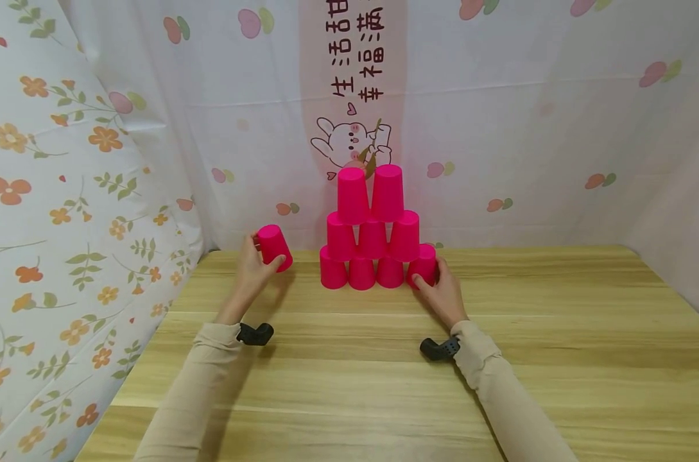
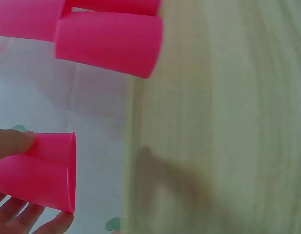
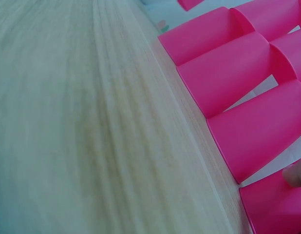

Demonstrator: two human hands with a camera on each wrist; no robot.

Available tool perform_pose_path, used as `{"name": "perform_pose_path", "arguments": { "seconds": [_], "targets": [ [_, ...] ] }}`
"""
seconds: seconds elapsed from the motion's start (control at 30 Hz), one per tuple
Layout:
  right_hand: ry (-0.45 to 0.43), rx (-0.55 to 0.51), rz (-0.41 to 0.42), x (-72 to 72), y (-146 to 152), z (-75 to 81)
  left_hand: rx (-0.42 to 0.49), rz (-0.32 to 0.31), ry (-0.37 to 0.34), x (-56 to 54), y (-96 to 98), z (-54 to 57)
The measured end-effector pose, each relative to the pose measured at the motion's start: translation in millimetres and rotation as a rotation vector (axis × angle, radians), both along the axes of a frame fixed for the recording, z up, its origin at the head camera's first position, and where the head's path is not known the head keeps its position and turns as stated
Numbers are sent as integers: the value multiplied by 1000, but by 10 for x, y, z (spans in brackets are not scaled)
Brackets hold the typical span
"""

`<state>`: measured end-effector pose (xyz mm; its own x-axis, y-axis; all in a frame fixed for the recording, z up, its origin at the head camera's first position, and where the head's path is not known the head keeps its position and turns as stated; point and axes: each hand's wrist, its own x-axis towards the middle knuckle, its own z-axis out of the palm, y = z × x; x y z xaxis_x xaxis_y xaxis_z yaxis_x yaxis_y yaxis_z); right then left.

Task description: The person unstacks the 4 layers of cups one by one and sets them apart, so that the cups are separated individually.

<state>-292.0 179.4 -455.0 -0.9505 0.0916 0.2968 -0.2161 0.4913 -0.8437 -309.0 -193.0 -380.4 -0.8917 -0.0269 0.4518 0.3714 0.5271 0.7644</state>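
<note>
My left hand (image 1: 253, 268) holds a pink plastic cup (image 1: 273, 247) above the table, left of a pyramid of matching upside-down cups (image 1: 372, 240). In the left wrist view, the thumb lies on one side of this held cup (image 2: 48, 165) and the fingers on the other, its mouth facing the table. My right hand (image 1: 446, 294) grips the rightmost bottom cup (image 1: 423, 262), thumb in front and fingers at its right side. The pyramid has several cups in its bottom row, three above them and two on top. Only the thumb shows in the right wrist view, on the end cup (image 3: 272, 207).
The pyramid stands near the back of a wooden table (image 1: 349, 378). A white patterned cloth (image 1: 528, 128) hangs behind it, and a flowered cloth (image 1: 83, 212) hangs along the left side. Dark wrist devices (image 1: 440, 349) sit on both wrists.
</note>
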Motion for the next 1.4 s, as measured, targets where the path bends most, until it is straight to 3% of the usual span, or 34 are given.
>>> {"name": "perform_pose_path", "arguments": {
  "seconds": [0.37, 0.57, 0.83, 1.1, 1.2, 1.3, 1.4],
  "targets": [
    [6, -2, -3, 5, -8, -34, 23, -3, -91, -8, 132, -262],
    [15, 0, -5, 7, -21, -33, 26, -3, -90, -32, 132, -385],
    [12, -2, 2, 15, -31, 1, 42, -2, -77, -51, 131, -463],
    [21, 11, 3, 2, -11, -1, -10, -1, -96, -63, 126, -431],
    [23, 12, 6, -6, -9, -6, -18, 25, -92, -65, 128, -389],
    [19, 11, 7, -10, -5, -6, -4, 87, -19, -57, 161, -304],
    [20, 11, 5, -5, -3, 0, 19, 149, 104, -40, 236, -164]
  ]
}}
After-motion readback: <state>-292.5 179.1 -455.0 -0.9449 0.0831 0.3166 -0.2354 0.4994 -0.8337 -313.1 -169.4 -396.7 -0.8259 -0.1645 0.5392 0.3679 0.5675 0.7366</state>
